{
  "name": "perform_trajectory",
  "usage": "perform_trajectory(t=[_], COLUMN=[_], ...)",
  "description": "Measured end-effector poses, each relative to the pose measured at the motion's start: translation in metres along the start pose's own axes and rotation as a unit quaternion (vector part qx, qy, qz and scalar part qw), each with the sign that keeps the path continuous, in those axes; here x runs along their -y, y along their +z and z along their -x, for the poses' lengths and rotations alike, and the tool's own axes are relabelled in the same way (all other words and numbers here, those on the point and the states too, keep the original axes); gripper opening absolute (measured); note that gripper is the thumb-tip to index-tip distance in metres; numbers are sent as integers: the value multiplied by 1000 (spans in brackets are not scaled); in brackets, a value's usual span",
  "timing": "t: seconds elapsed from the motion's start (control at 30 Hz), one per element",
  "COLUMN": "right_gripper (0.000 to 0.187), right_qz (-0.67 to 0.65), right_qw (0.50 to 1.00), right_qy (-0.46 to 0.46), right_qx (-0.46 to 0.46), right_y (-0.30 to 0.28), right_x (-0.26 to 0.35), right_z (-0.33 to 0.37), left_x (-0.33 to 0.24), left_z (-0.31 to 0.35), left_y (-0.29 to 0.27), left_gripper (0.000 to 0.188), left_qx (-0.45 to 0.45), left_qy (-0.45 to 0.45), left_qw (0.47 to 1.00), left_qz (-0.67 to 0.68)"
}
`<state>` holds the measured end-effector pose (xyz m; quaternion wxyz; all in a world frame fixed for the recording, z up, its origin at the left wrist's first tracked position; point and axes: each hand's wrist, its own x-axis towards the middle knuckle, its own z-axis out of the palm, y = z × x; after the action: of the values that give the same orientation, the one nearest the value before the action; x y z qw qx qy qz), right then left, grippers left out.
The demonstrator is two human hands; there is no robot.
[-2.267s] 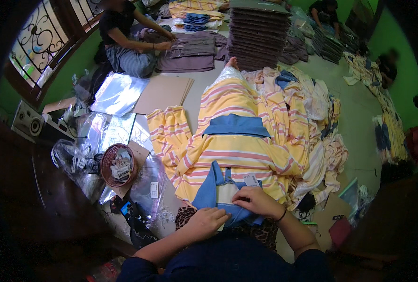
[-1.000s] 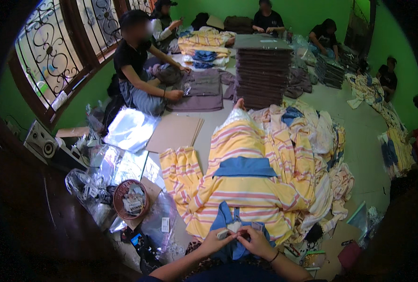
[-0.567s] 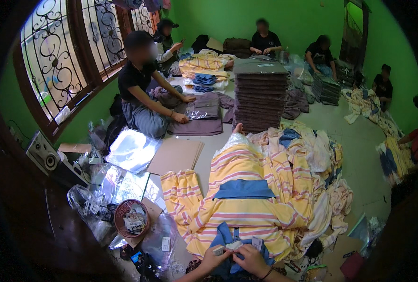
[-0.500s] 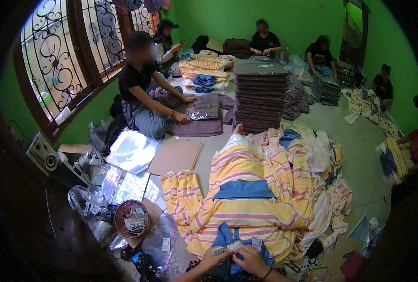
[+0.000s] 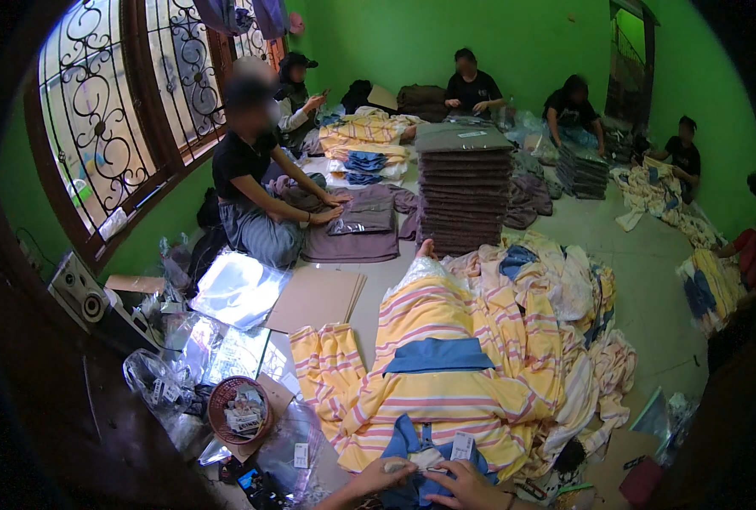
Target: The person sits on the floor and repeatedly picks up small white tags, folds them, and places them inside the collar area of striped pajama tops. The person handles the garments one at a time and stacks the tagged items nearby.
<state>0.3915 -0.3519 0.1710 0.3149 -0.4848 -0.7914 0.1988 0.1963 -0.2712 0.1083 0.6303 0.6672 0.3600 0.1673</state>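
A yellow shirt with pink and white stripes lies spread in front of me. Its blue collar is nearest to me, with a white tag on its right side. My left hand is closed at the collar's left part, pinching a small whitish piece that looks like a tag. Beside it, my right hand rests at the collar with fingers stretched and apart. A blue band of cloth lies across the shirt farther up.
Loose striped shirts heap at the right. A basket of tags, clear plastic bags and cardboard sheets lie left. Beyond rises a tall stack of packed dark garments. Several people sit around, one person handling a brown garment.
My hands have shifted slightly down and apart, and the right fingers have spread. The person at the left now has both hands flat near the brown garment. The view has shifted slightly.
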Motion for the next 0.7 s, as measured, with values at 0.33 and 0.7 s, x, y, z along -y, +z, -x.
perform_trajectory(t=[0.33,0.7], right_gripper=[23,33], right_qz=[34,74], right_qw=[983,906], right_qy=[167,313], right_qx=[65,-274], right_y=[-73,-9], right_x=[-51,-204], right_z=[-7,-80], left_x=[-35,24], left_z=[-16,-170], left_y=[-72,-71], left_gripper=[29,44], left_qx=[4,-384], left_qy=[57,85], left_qw=[919,871], left_qz=[-389,-295])
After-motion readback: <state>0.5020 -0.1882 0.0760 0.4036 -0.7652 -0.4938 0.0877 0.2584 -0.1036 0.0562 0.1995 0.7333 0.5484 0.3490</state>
